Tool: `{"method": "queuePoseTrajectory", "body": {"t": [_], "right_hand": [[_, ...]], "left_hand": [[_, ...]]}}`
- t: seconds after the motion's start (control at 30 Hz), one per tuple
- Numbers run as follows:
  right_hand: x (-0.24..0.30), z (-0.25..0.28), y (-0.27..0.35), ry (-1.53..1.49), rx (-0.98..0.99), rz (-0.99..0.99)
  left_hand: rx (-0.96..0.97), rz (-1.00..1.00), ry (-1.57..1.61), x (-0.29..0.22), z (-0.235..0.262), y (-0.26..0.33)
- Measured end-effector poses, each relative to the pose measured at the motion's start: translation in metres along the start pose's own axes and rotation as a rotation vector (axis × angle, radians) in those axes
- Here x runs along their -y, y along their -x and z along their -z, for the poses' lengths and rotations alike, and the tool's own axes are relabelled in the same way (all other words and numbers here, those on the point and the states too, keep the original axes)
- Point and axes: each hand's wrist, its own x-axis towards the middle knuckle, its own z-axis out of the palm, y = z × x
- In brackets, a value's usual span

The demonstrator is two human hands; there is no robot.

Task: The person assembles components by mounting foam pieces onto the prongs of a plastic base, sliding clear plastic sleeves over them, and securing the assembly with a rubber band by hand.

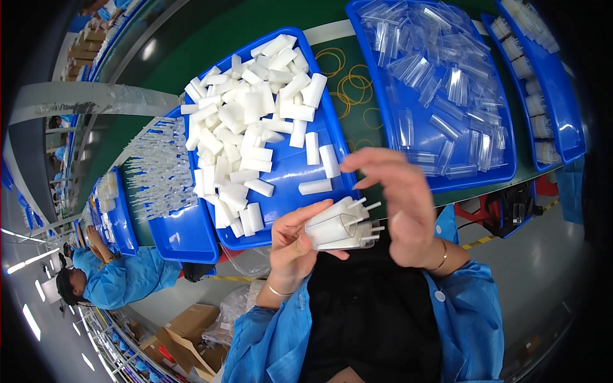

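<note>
My left hand (292,241) is closed round a bundle of clear plastic sleeves (338,231); white pieces show inside, and several thin white sticks jut from the right end. To the right of the bundle, my right hand (401,207) is raised with its fingers apart and slightly curled, and I see nothing in it. Its fingertips are near the right edge of a blue tray (287,191) heaped with white foam blocks (246,105). A few foam blocks (327,161) lie apart from the heap, close to that hand.
A blue tray (507,137) of loose clear sleeves (440,89) stands to the right. Yellow rubber bands (354,83) lie on the green table between the trays. Leftward is a tray with many thin clear-white sticks (156,169). A co-worker in blue (128,277) sits farther left.
</note>
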Motion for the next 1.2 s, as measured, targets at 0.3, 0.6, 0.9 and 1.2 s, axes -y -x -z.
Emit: {"method": "queuePoseTrajectory", "body": {"t": [0.3, 0.6, 0.9, 1.2], "right_hand": [[0.024, -0.009, 0.009, 0.095, -0.243, 0.602], [0.013, -0.029, 0.015, 0.101, -0.28, 0.896], [0.009, -0.03, 0.016, 0.129, -0.267, 1.028], [0.008, -0.028, 0.015, 0.097, -0.256, 1.124]], "left_hand": [[0.112, 0.256, 0.091, -0.006, -0.003, 0.0], [0.136, 0.275, -0.005, -0.009, -0.017, 0.004], [0.217, 0.225, -0.052, -0.01, -0.021, 0.003], [0.248, 0.414, 0.069, -0.009, -0.024, -0.001]]}}
